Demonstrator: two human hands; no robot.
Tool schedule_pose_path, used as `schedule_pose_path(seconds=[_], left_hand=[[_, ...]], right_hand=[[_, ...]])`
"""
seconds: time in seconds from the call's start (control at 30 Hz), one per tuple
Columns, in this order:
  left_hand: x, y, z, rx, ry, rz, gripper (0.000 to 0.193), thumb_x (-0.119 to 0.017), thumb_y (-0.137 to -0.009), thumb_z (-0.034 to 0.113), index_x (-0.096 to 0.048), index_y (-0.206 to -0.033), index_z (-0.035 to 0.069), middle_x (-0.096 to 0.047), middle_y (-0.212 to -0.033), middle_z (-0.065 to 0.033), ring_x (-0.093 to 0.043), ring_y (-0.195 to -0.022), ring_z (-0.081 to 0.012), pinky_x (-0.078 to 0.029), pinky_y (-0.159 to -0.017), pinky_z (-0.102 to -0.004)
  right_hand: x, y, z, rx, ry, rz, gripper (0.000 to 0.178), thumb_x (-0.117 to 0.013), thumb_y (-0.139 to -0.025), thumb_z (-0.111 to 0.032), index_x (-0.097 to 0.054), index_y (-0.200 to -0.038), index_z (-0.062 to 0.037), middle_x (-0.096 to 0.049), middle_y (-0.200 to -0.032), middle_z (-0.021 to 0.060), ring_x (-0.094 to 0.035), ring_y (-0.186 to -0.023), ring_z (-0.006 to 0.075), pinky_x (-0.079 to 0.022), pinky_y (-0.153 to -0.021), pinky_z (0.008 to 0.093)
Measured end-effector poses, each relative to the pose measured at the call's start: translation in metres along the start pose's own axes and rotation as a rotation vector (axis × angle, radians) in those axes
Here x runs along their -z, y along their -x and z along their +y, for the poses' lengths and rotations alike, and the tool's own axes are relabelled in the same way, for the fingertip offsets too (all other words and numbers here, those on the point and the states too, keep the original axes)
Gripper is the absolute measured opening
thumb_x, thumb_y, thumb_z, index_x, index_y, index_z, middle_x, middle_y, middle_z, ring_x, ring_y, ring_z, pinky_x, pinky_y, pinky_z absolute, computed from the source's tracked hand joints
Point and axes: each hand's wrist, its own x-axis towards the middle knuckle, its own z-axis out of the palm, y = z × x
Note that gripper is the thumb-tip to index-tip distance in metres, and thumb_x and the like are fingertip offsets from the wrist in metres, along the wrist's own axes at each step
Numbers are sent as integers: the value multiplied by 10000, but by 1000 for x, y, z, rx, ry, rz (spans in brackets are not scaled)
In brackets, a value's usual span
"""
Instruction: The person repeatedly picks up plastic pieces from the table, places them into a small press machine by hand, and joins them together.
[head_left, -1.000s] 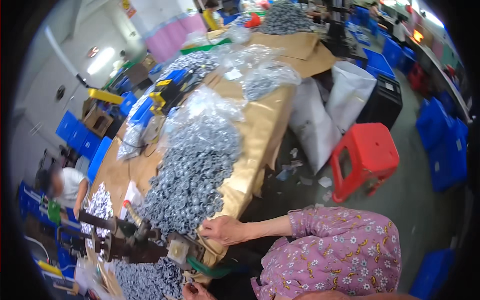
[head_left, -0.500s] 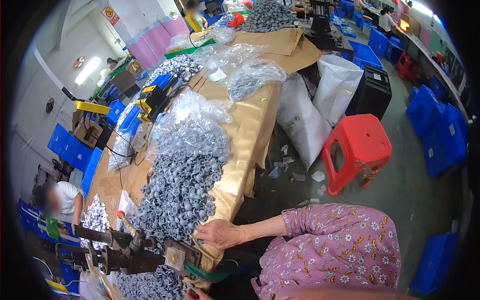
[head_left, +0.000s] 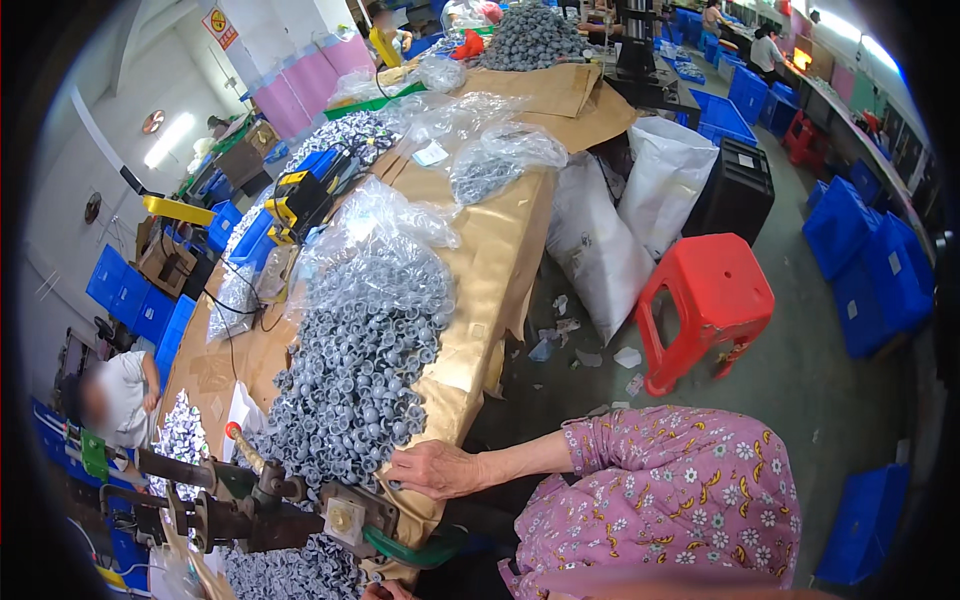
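Observation:
My right hand (head_left: 432,469) reaches in from the right in a flowered pink sleeve. Its fingers are curled together at the near edge of a heap of small grey cup-shaped plastic parts (head_left: 345,385). Whatever they hold is hidden. Just left of this hand stands a dark metal bench press (head_left: 255,515) with a red-tipped lever and a pale block (head_left: 343,520). Only a bit of my left hand (head_left: 388,590) shows at the lower edge, below the press, near a second heap of grey parts (head_left: 295,572); its fingers are mostly cut off.
Clear plastic bags (head_left: 385,235) lie over the heap's far end. A yellow-and-black device (head_left: 300,200) stands on the paper-covered table (head_left: 470,350). To the right are a red stool (head_left: 715,285), white sacks (head_left: 600,245) and blue crates (head_left: 850,245). A co-worker (head_left: 120,400) sits at far left.
The whole view has shifted slightly. My right hand stays at the heap's edge with its fingers a little more curled. The co-worker's arm at left has moved.

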Motion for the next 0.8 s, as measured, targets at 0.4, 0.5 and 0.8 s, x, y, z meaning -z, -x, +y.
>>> schedule_pose_path(seconds=[0.4, 0.5, 0.8], left_hand=[[16, -5, 24, 81, -79, -104, 393, -669, -948, 305, -654, -1117, -50, -653, -965, -236, -616, -868, -389, -497, -780, -493], [12, -4, 24, 57, -116, -110, 414, -680, -947, 308, -647, -1151, -50, -655, -992, -237, -623, -900, -380, -512, -789, -489], [-2, 2, 5, 141, 106, 61, 184, -718, -851, 108, -611, -944, -11, -539, -782, -142, -517, -695, -300, -460, -665, -417]], right_hand=[[-13, -53, -24, 5, -410, 65, 256, -665, -917, -119, -604, -1146, -23, -551, -1025, 139, -629, -862, 342, -503, -703, 445], [-21, -69, -28, -12, -426, 51, 244, -661, -913, -120, -607, -1130, -24, -553, -1024, 147, -627, -885, 345, -497, -711, 456], [-46, -81, -31, 136, -565, 47, 228, -668, -854, -165, -704, -1023, -16, -662, -944, 181, -659, -917, 381, -542, -827, 462]])
